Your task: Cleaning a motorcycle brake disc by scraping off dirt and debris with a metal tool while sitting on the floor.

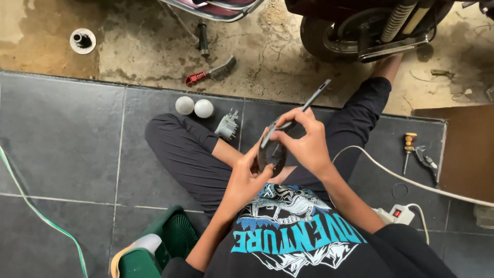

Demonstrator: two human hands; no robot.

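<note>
I sit cross-legged on dark floor tiles. My left hand (246, 177) grips a small round dark part (271, 154) in front of my chest. My right hand (303, 140) holds a long grey tool (309, 101) whose handle sticks up and to the right, with its lower end laid against the round part. Both hands touch over the part, and my fingers hide most of it.
Two white bulbs (194, 107) and a grey socket piece (227, 125) lie beyond my left knee. A red-handled wire brush (210, 71) lies on the concrete. A scooter wheel (355, 31) stands ahead. A screwdriver (409, 149), pliers (425, 160), a white power strip (395, 213) and a green stool (164, 242) are nearby.
</note>
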